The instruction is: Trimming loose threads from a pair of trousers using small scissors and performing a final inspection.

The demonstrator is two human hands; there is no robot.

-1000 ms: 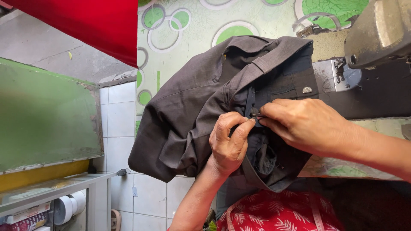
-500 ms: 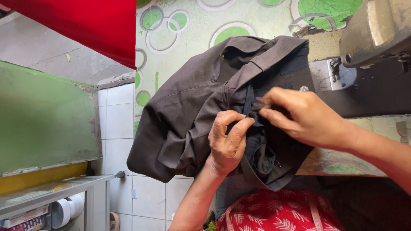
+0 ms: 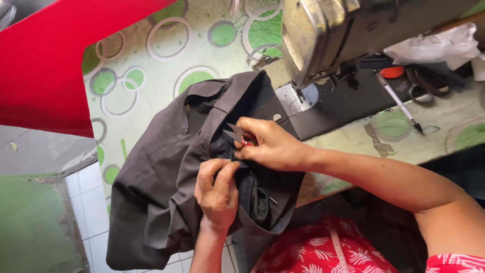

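Head view: my right hand grips thread snips, blades pointing left over dark garment; my left hand pinches its seam just below.

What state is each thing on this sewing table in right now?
Dark garment: crumpled, hanging off the table edge.
Left hand: fingers pinching the garment's fabric.
Right hand: closed around small thread snips, blades pointing at the fabric.
Sewing machine: nothing under its needle.
Scissors: lying on the machine bed, unused.
Pen-like tool: lying flat.
Red cloth: spread over the table's far side.
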